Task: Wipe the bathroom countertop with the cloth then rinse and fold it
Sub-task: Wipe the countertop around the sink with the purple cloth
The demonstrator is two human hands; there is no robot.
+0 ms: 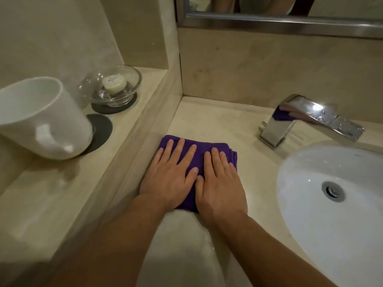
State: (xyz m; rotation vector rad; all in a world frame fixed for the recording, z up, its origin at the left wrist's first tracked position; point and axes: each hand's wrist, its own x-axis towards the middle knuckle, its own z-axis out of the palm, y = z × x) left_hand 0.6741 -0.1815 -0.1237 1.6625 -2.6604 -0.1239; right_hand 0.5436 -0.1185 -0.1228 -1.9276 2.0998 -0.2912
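Observation:
A purple cloth point(202, 151) lies folded into a small thick rectangle on the beige stone countertop point(223, 125), close to the raised ledge on the left. My left hand point(169, 177) lies flat on the cloth's left half, fingers spread. My right hand point(219, 183) lies flat on its right half, thumb touching the left thumb. Both palms press down on it; neither hand grips it. Much of the cloth is hidden under the hands.
A white oval sink point(323, 195) with a metal drain sits at the right, with a chrome faucet point(306, 121) behind it. On the raised ledge point(51, 199) at the left stand a white mug point(39, 119) and a glass dish point(118, 88) with soap. A mirror frame point(279, 23) runs along the top.

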